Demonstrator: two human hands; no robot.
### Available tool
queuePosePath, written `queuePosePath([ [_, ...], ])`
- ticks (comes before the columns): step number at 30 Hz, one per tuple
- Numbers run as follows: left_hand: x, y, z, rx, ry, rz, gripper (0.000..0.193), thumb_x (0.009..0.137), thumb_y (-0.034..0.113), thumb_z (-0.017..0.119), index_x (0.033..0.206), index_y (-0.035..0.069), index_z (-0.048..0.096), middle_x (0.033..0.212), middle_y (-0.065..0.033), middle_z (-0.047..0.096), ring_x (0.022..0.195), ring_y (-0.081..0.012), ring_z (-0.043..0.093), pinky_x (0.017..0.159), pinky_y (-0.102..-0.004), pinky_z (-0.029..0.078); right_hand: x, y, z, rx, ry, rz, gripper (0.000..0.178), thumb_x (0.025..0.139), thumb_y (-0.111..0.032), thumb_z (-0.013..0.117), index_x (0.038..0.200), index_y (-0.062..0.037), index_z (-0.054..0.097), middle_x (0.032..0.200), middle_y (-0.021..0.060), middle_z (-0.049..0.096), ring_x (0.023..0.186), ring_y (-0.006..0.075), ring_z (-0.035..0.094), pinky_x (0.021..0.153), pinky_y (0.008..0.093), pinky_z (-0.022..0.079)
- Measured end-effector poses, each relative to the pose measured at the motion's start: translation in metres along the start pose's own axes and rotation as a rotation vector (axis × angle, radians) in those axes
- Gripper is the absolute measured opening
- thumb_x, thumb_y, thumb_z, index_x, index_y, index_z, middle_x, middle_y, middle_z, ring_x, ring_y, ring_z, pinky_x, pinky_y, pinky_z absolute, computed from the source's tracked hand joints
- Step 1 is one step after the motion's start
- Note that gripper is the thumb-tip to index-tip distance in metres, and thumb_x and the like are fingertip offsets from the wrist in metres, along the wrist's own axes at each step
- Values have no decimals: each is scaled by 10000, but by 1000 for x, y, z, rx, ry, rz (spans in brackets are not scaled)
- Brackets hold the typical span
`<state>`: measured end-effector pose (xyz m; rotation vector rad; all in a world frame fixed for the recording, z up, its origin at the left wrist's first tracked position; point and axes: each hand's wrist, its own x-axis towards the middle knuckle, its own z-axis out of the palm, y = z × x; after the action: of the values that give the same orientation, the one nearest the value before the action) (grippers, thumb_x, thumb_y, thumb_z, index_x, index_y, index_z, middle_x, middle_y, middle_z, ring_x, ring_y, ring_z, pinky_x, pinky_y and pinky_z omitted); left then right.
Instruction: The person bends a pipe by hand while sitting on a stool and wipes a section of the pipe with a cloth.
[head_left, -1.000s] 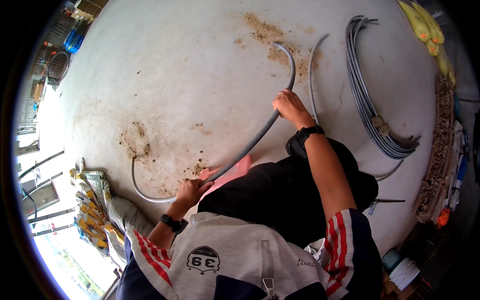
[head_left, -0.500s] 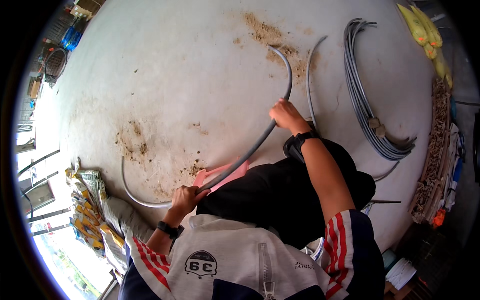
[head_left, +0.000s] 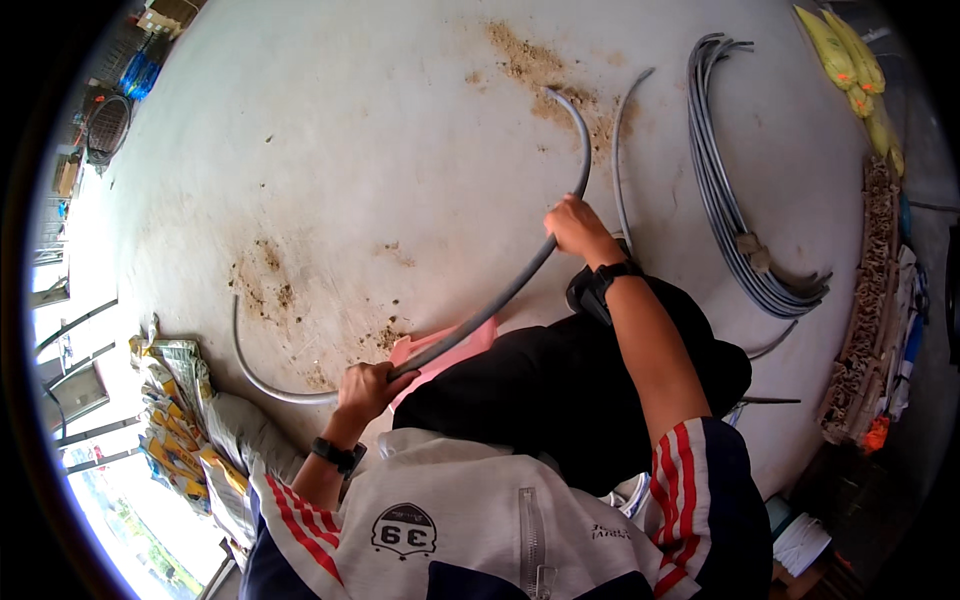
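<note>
A long, curved grey pipe (head_left: 497,300) stretches across in front of me, its far end bending up over the floor and its other end curling off to the left. My left hand (head_left: 366,390) is wrapped round it near my lap, fingers closed. Further along and to the right, my right hand (head_left: 579,226) grips the same pipe in a closed fist. Beneath the stretch between my hands, a pink plastic thing (head_left: 462,358) is partly hidden by the pipe and my leg.
A single grey pipe (head_left: 617,150) lies right of the held one. Beyond it is a tied bundle of grey pipes (head_left: 712,190). Bags (head_left: 180,430) are piled at left; yellow sacks (head_left: 828,52) and stacked brown material (head_left: 862,310) line the right. Brown dirt (head_left: 525,55) marks the pale floor.
The held pipe has shifted slightly: its left end is higher in view and its far end a little further right. Both hands moved slightly with it, keeping their grip.
</note>
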<state>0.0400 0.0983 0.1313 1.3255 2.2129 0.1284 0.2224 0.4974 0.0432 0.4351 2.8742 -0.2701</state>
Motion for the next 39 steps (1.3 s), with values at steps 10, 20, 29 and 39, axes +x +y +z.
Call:
queuePosePath([
  [10, -3, 6, 12, -122, -56, -27, 534, 777, 577, 657, 652, 58, 651, 563, -149, 594, 552, -353, 603, 527, -426, 486, -2, -4, -16, -57, -207, -21, 25, 642, -40, 642, 620, -52, 641, 705, 150, 650, 800, 309, 631, 870, 384, 435],
  [20, -9, 12, -18, -56, 23, -55, 589, 802, 650, 573, 664, 82, 650, 514, -117, 553, 522, -331, 591, 521, -410, 486, 0, -3, -25, 107, 388, -127, 203, 696, -63, 595, 552, -37, 454, 608, 157, 522, 694, 353, 536, 698, 438, 418],
  [29, -20, 0, -42, -104, 184, 70, 537, 823, 581, 611, 607, 90, 576, 449, -96, 482, 433, -297, 541, 425, -392, 428, 10, -16, -48, 157, 554, -225, 219, 712, -25, 563, 573, -17, 395, 625, 163, 487, 666, 367, 506, 652, 444, 402],
  [39, -9, -4, -10, -85, -26, 121, 590, 846, 628, 532, 716, 66, 661, 524, -118, 546, 508, -296, 579, 486, -381, 475, -5, 1, -6, 103, 256, -232, 247, 694, -13, 567, 532, -36, 382, 565, 154, 466, 637, 351, 502, 654, 441, 399],
])
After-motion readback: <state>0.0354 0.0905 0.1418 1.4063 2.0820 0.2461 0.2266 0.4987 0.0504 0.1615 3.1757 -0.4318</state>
